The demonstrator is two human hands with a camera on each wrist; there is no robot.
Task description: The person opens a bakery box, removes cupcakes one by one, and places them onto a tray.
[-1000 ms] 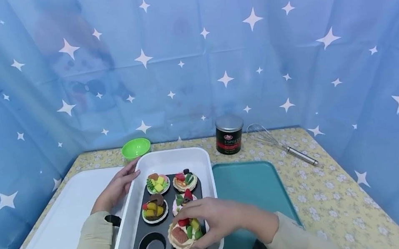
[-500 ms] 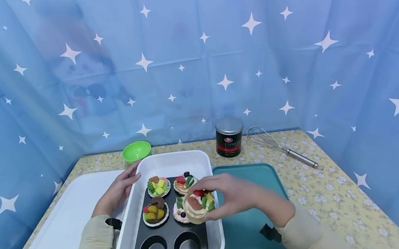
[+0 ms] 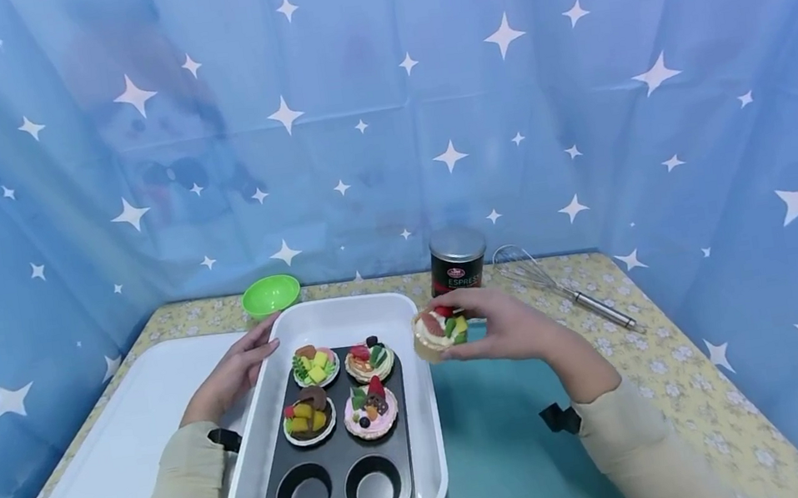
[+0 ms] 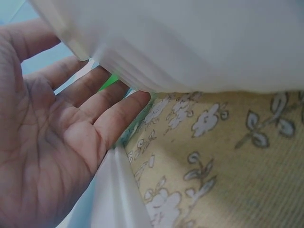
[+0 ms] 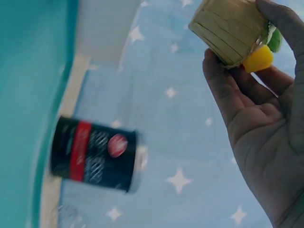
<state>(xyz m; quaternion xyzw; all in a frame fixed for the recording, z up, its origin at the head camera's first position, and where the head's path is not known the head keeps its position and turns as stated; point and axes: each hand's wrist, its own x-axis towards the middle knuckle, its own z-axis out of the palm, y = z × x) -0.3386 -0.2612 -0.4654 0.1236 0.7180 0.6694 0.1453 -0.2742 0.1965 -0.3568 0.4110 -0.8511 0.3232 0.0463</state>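
Note:
My right hand pinches a fruit-topped cupcake between thumb and fingers, beside the right rim of a deep white pan. The right wrist view shows its pale ridged cup from below. In the white pan lies a dark muffin tin. Several fruit-topped cupcakes, such as a pink one, fill its far wells, and the two near wells are bare. My left hand rests against the pan's left wall, fingers fairly straight; the left wrist view shows those fingers at its outer side.
A teal tray lies right of the pan, and a white tray lies left. Toward the back are a green bowl, an espresso tin and a whisk. A blue star-patterned curtain hangs behind the table.
My right hand has lifted the cupcake out of the near right well and carried it away and to the right, past the pan's rim. The left hand stays at the pan's side.

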